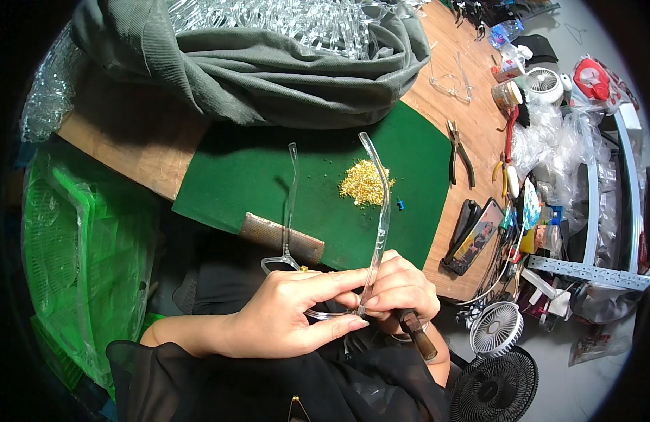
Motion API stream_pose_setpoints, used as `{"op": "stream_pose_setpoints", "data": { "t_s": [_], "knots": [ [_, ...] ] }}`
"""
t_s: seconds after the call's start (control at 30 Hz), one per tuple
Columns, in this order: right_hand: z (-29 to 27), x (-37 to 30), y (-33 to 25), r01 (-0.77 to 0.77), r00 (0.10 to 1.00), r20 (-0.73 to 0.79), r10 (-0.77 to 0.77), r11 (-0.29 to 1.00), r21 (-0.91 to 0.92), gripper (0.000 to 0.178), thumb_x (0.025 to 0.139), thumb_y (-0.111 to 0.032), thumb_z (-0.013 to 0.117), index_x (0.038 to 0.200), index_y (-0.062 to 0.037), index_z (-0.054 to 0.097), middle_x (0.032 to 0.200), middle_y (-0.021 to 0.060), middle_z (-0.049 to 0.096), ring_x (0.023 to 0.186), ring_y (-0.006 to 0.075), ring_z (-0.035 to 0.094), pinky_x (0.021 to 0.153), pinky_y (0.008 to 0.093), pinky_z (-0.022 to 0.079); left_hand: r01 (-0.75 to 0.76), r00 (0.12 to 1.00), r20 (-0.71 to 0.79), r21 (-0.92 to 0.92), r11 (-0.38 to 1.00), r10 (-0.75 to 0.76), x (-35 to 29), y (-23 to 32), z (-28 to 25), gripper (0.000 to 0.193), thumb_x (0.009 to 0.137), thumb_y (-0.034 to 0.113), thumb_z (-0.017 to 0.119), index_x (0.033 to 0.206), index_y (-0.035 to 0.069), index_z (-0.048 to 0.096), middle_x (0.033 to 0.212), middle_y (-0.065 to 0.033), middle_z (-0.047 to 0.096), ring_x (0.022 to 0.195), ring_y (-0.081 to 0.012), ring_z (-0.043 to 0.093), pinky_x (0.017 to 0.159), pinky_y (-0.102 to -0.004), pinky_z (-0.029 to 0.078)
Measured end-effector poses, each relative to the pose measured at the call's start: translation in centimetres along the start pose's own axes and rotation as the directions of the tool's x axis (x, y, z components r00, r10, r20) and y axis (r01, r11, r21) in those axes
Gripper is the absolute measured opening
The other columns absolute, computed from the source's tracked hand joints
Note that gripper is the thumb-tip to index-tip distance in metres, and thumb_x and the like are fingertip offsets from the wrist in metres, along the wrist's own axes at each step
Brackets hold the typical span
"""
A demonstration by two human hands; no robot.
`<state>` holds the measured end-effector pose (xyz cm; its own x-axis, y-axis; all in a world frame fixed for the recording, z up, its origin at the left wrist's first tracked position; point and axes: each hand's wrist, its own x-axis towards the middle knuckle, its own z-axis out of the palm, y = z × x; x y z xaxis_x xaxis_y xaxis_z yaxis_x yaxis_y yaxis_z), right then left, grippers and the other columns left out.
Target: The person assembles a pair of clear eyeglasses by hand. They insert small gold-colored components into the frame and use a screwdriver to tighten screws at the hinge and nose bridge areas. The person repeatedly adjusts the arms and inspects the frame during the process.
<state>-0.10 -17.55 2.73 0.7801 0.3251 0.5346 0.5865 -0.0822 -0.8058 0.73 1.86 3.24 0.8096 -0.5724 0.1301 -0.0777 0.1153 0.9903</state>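
Clear plastic eyeglasses (382, 211) are held near my lap, just past the near edge of the green mat (233, 165), with both temples pointing away from me. My left hand (279, 313) is closed on the front, fingers and thumb pinching near the right hinge. Beside it, my right hand (404, 285) is curled at that hinge, its thumb near the base of the right temple. A dark-handled tool with a brown end (418, 337) sticks out below the right fingers; its tip is hidden. A pile of small gold-coloured parts (362, 184) lies beyond.
A grey cloth (289, 84) full of clear eyeglass frames (268, 24) covers the back. At the mat's near edge sits a brown block (268, 235). Pliers (459, 156), a phone (477, 238) and another clear frame (450, 86) lie right. Green crates (85, 260) stand left, fans (495, 329) right.
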Motion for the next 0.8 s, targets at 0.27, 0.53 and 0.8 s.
{"op": "stream_pose_setpoints", "data": {
  "t_s": [0.27, 0.53, 0.8],
  "knots": [
    [-0.22, -0.09, 0.12, -0.03, 0.999, 0.017, 0.03, 0.999, 0.014, 0.018, 0.071, -0.005, 0.075, 0.085, -0.0041, 0.063, 0.078, 0.0051, 0.061, 0.065, 0.0204, 0.058, 0.059, 0.0325, 0.044, 0.05, 0.998, 0.033, -0.047, 0.998, -0.048, 0.32, 0.07, -0.18, 0.053, 0.073, 0.007, 0.074, 0.12, -0.005, 0.054, 0.089, -0.0114, 0.069, 0.082, -0.0184, 0.068, 0.075, -0.0264, 0.051],
    [-0.52, 0.09, 0.16, -0.037, 0.999, 0.03, 0.036, 0.999, 0.017, 0.018, 0.07, -0.004, 0.075, 0.084, -0.0038, 0.063, 0.077, 0.005, 0.061, 0.064, 0.0201, 0.057, 0.059, 0.0323, 0.044, 0.02, 0.999, 0.036, 0.0, 1.0, -0.02, 0.59, -0.04, -0.12, 0.052, 0.073, 0.008, 0.074, 0.12, -0.005, 0.054, 0.089, -0.0115, 0.069, 0.082, -0.0201, 0.068, 0.075, -0.0272, 0.051],
    [-0.2, -0.1, 0.27, -0.039, 0.999, -0.001, 0.039, 0.998, 0.047, 0.016, 0.072, -0.006, 0.074, 0.084, -0.0031, 0.062, 0.077, 0.0058, 0.061, 0.065, 0.0207, 0.057, 0.059, 0.0328, 0.044, 0.039, 0.998, 0.051, -0.026, 0.999, -0.037, 0.5, -0.13, -0.16, 0.052, 0.073, 0.008, 0.074, 0.12, -0.005, 0.054, 0.091, -0.0125, 0.069, 0.084, -0.0208, 0.068, 0.076, -0.0279, 0.051]
  ]
}}
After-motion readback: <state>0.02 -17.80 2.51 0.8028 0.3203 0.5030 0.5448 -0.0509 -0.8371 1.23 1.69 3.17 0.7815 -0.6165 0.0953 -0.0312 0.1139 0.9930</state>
